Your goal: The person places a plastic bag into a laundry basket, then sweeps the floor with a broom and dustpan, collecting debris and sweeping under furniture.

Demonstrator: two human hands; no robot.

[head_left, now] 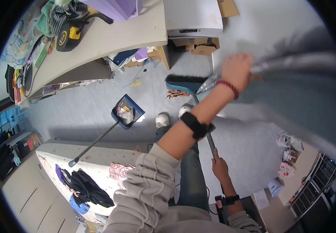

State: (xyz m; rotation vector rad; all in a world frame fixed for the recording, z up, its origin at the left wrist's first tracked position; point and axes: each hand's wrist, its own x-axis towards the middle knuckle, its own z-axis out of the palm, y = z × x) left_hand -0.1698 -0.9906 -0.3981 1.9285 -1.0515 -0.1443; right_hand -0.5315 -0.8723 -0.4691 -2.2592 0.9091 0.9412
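Note:
My left hand (237,70), with a red braided bracelet at its wrist, grips the edge of a blurred grey sheet or curtain (296,65) at the upper right. Lower down, my right hand (220,169) is closed around the grey handle (211,142) of a broom. The broom's blue head with black bristles (182,84) is on the floor, left of my left hand and partly hidden by it. Beside the head lies a crumpled brown cloth (176,93). A blue long-handled dustpan (137,109) holds wrappers and plastic scraps; its handle (96,144) extends over the bed's edge.
A bed (98,157) with dark clothes (88,186) is at lower left. Above, a desk (121,35) carries a tape measure (67,36) and a purple bin (118,7). Cardboard boxes (194,42) stand beside it. A small yellow item (136,84) lies on the floor.

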